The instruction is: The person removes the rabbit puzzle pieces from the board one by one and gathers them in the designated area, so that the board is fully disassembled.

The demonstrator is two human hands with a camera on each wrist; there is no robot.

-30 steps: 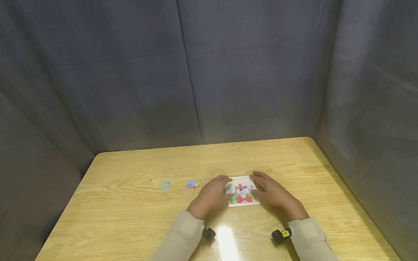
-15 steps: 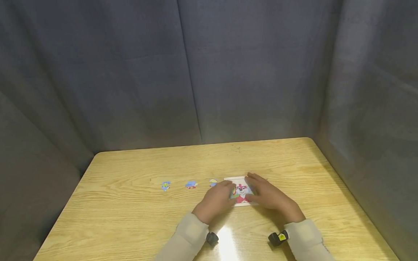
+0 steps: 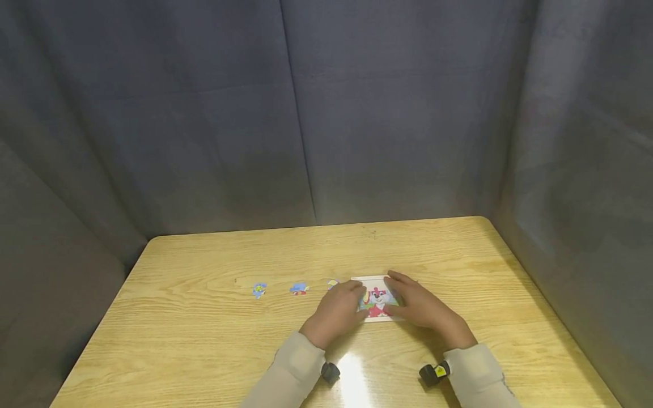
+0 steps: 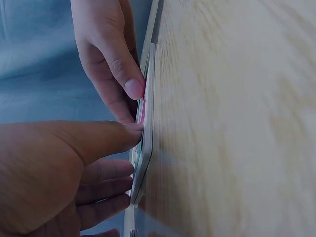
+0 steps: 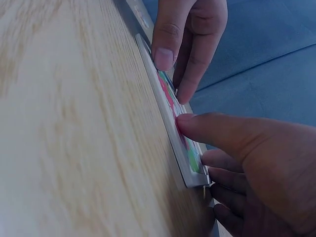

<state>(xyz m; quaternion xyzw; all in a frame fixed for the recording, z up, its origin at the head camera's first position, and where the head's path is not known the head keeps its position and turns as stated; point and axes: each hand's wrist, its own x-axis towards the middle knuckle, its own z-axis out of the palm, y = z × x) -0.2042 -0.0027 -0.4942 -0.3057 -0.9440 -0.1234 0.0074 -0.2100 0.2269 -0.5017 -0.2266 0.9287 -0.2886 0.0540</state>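
A small jigsaw puzzle (image 3: 378, 305) in a white frame (image 3: 382, 319) lies on the table, showing a cartoon animal in red. Its upper part is bare white board. In the head view my left hand (image 3: 336, 311) is at its left side and my right hand (image 3: 423, 303) at its right. The left wrist view has the left thumb (image 4: 111, 137) pressing on the puzzle's face, with fairly straight fingers at the frame's edge. Likewise, the right thumb (image 5: 212, 129) presses the face in the right wrist view, fingers touching the side. Both hands cover parts of the picture.
Left of the frame lie loose puzzle pieces: a blue one with a yellow flower (image 3: 259, 289), a blue and red one (image 3: 299, 289), and one (image 3: 333, 283) partly behind the left hand. Dark grey curtains (image 3: 214, 141) surround the wooden table (image 3: 204, 351).
Both hands came in closer over the puzzle, the left moving right and uncovering the third loose piece. Over the last half second they have hardly moved.
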